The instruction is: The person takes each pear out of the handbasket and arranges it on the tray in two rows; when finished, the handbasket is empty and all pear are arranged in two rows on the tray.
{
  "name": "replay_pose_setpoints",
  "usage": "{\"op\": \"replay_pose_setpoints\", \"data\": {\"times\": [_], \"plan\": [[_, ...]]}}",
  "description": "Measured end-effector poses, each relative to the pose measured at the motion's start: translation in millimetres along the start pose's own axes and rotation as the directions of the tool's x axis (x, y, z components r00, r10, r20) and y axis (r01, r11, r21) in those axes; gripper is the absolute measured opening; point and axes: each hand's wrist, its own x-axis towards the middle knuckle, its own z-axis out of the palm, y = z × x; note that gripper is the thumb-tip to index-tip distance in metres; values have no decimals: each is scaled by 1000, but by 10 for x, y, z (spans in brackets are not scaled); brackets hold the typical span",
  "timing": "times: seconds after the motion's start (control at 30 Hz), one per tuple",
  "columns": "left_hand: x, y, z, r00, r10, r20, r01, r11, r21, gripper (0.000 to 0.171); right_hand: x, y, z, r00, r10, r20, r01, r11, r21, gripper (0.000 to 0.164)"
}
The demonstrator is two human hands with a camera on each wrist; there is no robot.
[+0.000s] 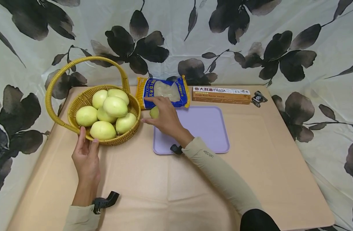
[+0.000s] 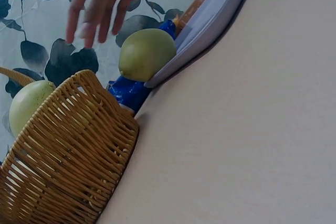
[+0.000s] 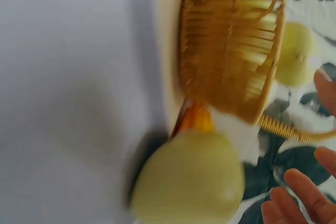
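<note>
A round yellow wicker basket [image 1: 130, 134] with a tall handle holds several pale green melons [image 1: 115, 106]. My left hand [image 1: 87, 157] touches the basket's near side, a fingertip and the thumb at the rim. One more melon [image 2: 147, 54] sits at the left end of the lilac tray [image 1: 199, 128]. Above that melon hovers my right hand [image 1: 164, 117], fingers spread and holding nothing; in the head view it covers part of the melon. In the right wrist view the fingers [image 3: 302, 192] are apart from the melon [image 3: 189, 182].
Behind the tray lies a blue and yellow bag of pasta [image 1: 164, 91]. To its right are an orange-brown pasta box [image 1: 221, 95] and a small black wrapped packet [image 1: 258, 98]. A floral cloth [image 1: 170, 41] hangs behind the table [image 1: 141, 192].
</note>
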Motion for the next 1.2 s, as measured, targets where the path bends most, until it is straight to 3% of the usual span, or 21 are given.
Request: {"op": "replay_pose_setpoints", "data": {"times": [0.37, 0.77, 1.0, 1.2], "plan": [[-8, -7, -5, 1000, 14, 13, -14, 1000, 2, 69, 326, -447, 325, 990, 0, 140, -3, 1000, 23, 80], [-7, -27, -4, 1000, 22, 19, -22, 1000, 14, 69, 531, -596, 496, 987, 7, 158, -2, 999, -32, 72], [-8, -20, -2, 999, 32, 17, -32, 999, 10, 69, 437, -566, 434, 992, 37, 119, -49, 994, 95, 72], [-22, -19, -15, 1000, 28, 7, -28, 1000, 11, 68, 287, -479, 274, 998, 47, 51, -59, 960, 272, 68]]}}
